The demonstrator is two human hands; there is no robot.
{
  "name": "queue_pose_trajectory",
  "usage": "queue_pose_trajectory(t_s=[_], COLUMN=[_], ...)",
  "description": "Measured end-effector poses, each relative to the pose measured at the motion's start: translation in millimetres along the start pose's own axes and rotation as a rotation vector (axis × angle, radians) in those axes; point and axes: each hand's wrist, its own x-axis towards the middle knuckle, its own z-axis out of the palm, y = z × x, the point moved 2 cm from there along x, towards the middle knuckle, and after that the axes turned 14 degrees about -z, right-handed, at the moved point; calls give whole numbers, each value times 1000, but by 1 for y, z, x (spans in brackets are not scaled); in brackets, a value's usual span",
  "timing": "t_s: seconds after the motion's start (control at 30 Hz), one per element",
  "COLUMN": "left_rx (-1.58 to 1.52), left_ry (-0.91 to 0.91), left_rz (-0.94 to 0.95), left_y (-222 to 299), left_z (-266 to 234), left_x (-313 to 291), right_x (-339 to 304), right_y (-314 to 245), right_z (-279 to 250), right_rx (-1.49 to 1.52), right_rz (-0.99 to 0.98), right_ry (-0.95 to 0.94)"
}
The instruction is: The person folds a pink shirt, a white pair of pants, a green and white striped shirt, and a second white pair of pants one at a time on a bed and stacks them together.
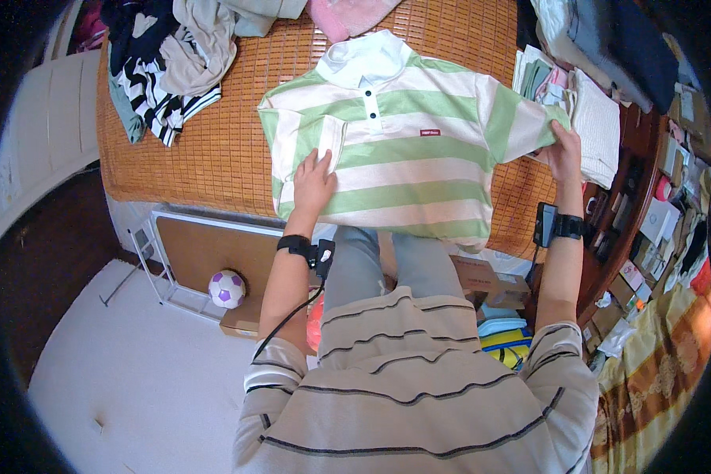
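Note:
A green-and-white striped polo shirt [419, 170] with a white collar and dark buttons lies front up on a woven bamboo mat. Its sleeve on the left is folded inward over the body. My left hand [314, 186] rests flat on that fold, fingers slightly apart. At the other side, my right hand [565, 152] pinches the cuff of the outstretched sleeve between thumb and fingers. The shirt's lower hem hangs toward my legs at the mat's near edge.
A pile of clothes [170, 71] sits at the mat's far left, and a pink cloth [347, 16] at the back. Folded white fabric [595, 130] lies beside my right hand. Below the bamboo mat [189, 158] are a white-framed board [205, 245], a ball [227, 289] and cardboard boxes [478, 276].

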Motion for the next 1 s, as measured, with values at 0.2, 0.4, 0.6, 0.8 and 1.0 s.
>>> queue_pose_trajectory(t_s=[0.2,0.4,0.6,0.8,1.0], left_rx=[53,83,82,70,82], left_ry=[-30,-68,-61,-85,-89], left_rz=[1,1,44,81,92], left_y=[-3,-3,-9,-9,-9], left_z=[-2,-7,-11,-16,-17], left_x=[2,5,7,12,15], right_x=[-6,-15,-12,-5,-23], right_y=[34,32,15,35,29], right_z=[-2,10,18,-11,38], right_rx=[-216,-796,-1266,-1219,-1277], right_rz=[144,-134,-38,-115,-280], right_ry=[-118,-446,-454,-360,-249])
